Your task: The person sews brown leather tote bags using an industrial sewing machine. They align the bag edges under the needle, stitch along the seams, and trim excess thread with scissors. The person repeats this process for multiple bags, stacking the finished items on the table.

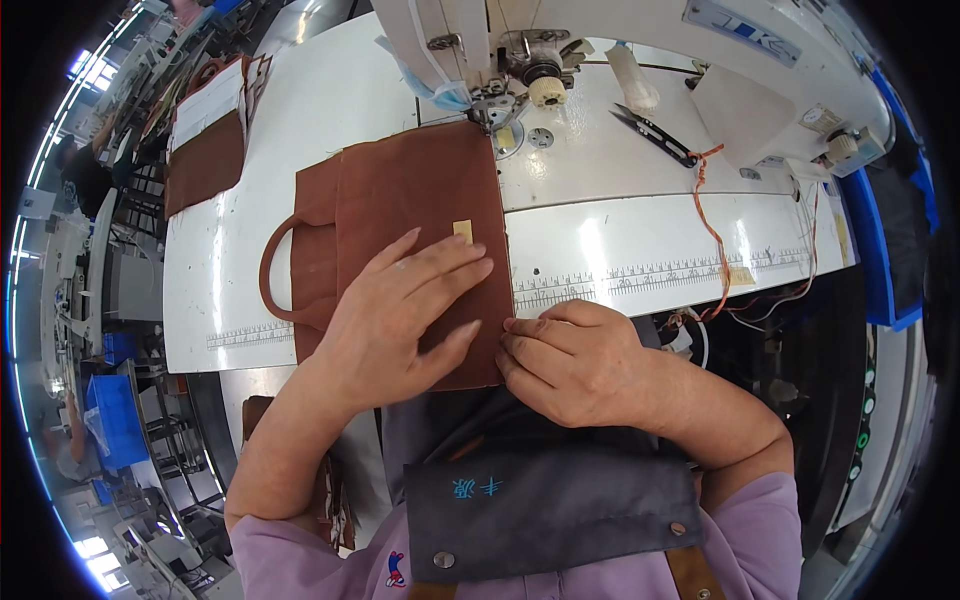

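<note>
A reddish-brown bag panel (pixel 400 180) with a looped handle (pixel 275 265) on its left side lies on the white sewing table. Its far right corner sits at the sewing machine's needle and presser foot (pixel 492 112). A small yellow tag (pixel 462 231) shows on the panel. My left hand (pixel 410 300) rests flat on the panel with fingers spread, just below the tag. At the panel's near right edge, my right hand (pixel 570 360) pinches the edge between thumb and fingers.
Black thread snips (pixel 655 136) with an orange cord lie right of the needle. A printed ruler strip (pixel 650 280) runs along the table's front. More brown pieces with a white sheet (pixel 207 115) are at the far left. Blue bins (pixel 117 420) stand on the left.
</note>
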### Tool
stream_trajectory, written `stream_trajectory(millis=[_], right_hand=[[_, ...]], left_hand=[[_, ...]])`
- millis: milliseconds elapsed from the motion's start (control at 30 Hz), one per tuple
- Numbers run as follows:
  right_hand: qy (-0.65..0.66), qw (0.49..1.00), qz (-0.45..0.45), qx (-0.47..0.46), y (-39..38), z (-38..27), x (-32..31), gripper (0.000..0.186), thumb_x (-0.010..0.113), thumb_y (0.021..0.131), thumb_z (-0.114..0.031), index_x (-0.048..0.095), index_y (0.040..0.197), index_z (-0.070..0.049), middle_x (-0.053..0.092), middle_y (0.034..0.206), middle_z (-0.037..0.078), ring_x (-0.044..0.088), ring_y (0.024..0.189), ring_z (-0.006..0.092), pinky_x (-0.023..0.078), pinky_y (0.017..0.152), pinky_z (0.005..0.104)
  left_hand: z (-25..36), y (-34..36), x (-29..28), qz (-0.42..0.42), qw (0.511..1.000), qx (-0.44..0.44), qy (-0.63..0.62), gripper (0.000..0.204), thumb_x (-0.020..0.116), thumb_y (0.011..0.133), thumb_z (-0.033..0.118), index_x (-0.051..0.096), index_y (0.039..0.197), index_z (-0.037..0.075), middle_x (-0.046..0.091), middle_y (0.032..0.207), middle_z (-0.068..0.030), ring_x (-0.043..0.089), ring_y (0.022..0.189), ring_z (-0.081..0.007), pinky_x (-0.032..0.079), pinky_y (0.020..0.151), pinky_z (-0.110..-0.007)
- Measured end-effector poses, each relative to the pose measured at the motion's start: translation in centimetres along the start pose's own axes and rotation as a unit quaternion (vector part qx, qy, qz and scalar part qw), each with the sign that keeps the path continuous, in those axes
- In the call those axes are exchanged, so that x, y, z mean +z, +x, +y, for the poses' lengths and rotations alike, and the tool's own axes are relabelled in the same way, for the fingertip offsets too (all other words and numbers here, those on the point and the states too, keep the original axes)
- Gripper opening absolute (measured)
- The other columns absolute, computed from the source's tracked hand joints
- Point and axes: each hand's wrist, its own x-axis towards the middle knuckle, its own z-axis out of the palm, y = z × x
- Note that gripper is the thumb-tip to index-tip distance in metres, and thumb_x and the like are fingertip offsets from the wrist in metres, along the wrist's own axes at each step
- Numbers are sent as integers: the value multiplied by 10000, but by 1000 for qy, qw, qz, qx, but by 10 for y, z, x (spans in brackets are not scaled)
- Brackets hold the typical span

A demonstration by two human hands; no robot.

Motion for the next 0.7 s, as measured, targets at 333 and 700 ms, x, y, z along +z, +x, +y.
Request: stream_trajectory(millis=[333,700], right_hand=[[9,999,-3,34,-1,3,-5,149,683,734,-134,707,858,-56,679,841,39,710,857,160,508,680,273],[7,997,-52,51,15,32,-4,161,710,712,-136,715,864,-83,683,897,6,690,864,133,493,667,273]], left_hand=[[-12,26,25,23,997,-9,78,564,790,823,242,645,1358,132,541,1474,-149,546,1389,-337,392,1175,-569],[-43,45,21,60,992,13,112,533,814,772,249,693,1285,165,556,1430,-154,630,1253,-312,380,1179,-578]])
